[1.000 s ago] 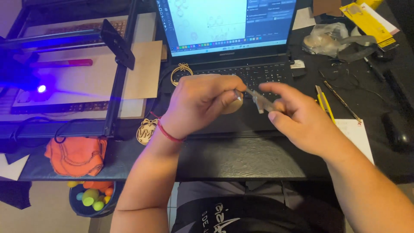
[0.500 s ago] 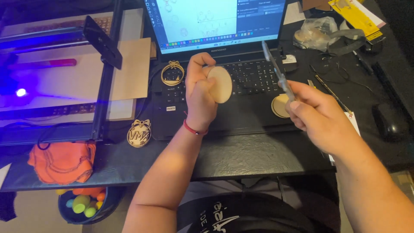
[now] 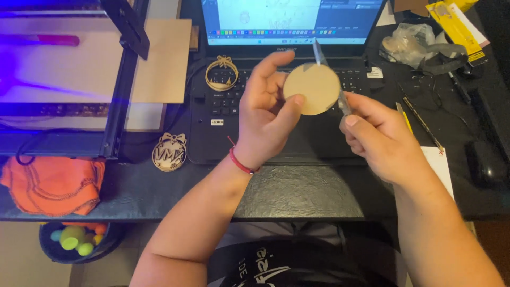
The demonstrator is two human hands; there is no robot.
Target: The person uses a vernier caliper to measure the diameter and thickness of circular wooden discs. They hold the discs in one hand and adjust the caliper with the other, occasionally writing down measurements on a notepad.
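Orange cloth (image 3: pixel 53 183) lies bunched at the desk's (image 3: pixel 297 194) front left edge, out of the way. Behind it, at the back left corner, a flat sheet of thin wood (image 3: pixel 154 58) lies under the black rail of a cutting machine (image 3: pixel 125 79). Two cut wooden ornaments rest close by: one (image 3: pixel 169 152) on the desk just left of the laptop (image 3: pixel 276 127), one (image 3: pixel 222 74) on its keys.

The left hand (image 3: pixel 263 114) pinches a round wooden disc (image 3: pixel 312 89) by its edge, thumb and fingers tight on it, above the keyboard. The flat face is turned up, likely so it is easy to see and work on. The right hand (image 3: pixel 380 135) is closed around a thin grey blade tool (image 3: pixel 332 79), whose tip pokes past the top edge of the disc.

Half a second ago the disc was further left and the tool was apart from it. Now they touch or cross.
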